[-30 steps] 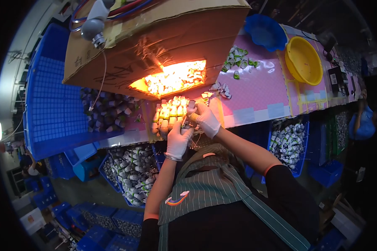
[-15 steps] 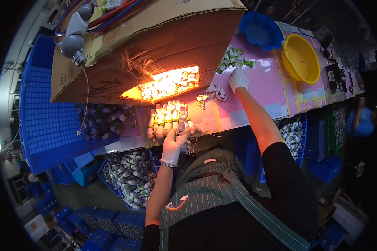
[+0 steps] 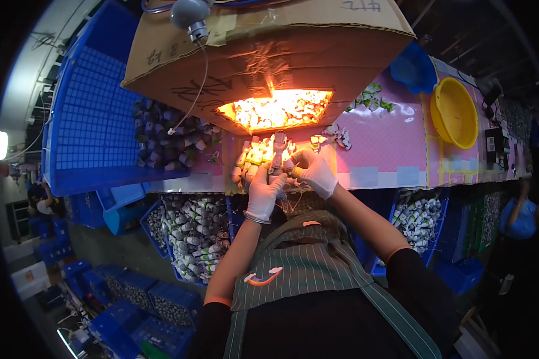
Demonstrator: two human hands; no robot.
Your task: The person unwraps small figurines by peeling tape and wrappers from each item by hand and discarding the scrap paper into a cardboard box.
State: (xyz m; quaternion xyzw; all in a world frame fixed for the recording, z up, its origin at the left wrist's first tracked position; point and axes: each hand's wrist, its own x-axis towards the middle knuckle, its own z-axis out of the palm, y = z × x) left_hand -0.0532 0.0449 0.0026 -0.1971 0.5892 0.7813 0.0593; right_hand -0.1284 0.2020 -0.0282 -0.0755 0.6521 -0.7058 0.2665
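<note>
one gloved hand, the left hand point(image 3: 263, 196), is closed, as i read it from my distant seat, on a grey-and-white plastic part point(image 3: 279, 145); the part points away from its fingers, at the near side of the pink bench point(image 3: 389, 143). just beside it, the right hand point(image 3: 318, 175) is curled with thumb and fingertips close together; whether they pinch anything, i cannot tell. i judge the step in hand to be close two-handed work on that part. to my mind, any next move calls for a steady left grip, small fingertip motion from the right, and care for the row of white-and-green parts point(image 3: 251, 157) just left of the held one. beyond both hands, a cardboard box point(image 3: 329, 51) opens onto brightly glowing small pieces point(image 3: 281, 110). past the right hand lie loose green-and-white pieces point(image 3: 374, 100), and off to its right, well apart, sits a yellow basin point(image 3: 452, 113).
</note>
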